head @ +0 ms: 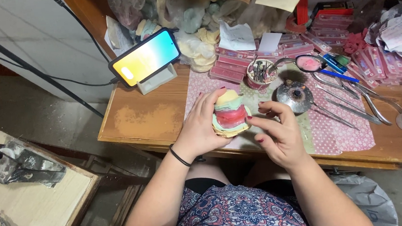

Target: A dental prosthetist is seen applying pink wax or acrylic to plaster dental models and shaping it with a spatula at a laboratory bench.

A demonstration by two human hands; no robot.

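Observation:
My left hand (200, 126) grips a stacked dental model (230, 113) made of pale yellow, green and red wax layers, held upright above the table's front edge. My right hand (275, 132) hovers just to its right with fingers curled; a fingertip touches the model's side. A black band circles my left wrist.
A phone (145, 56) on a stand glows at the left of the wooden desk (137, 121). A small metal burner (294, 95), metal tools (347, 100), a cup of burs (259, 73), pink boxes (230, 65) and plaster casts lie behind. A side table (36, 199) stands at the left.

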